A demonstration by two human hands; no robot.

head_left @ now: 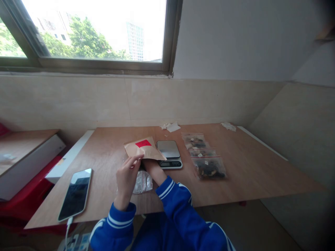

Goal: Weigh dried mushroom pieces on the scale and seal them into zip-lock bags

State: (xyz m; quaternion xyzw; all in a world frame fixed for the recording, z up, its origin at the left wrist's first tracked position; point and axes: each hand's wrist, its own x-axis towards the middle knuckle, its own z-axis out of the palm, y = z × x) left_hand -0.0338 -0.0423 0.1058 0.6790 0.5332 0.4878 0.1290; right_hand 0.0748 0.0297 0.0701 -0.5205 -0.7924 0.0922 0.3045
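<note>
A brown paper bag [150, 153] with a red label is held up over the middle of the table. My left hand [129, 174] pinches its near edge between thumb and fingers. My right hand [154, 169] reaches under or into the bag, and its fingers are hidden behind the paper. Beneath the hands lie clear plastic bags [143, 183]. Just right of the paper bag stands a digital scale [169, 150] with a bare metal plate. Further right, several zip bags [210, 168] with dark dried contents overlap in a column.
A phone [75, 195] with a white cable lies at the table's left. White paper scraps [173, 127] sit by the back edge, with another crumpled piece [228, 126] at the back right. The wooden table [251, 167] ends at a wall behind.
</note>
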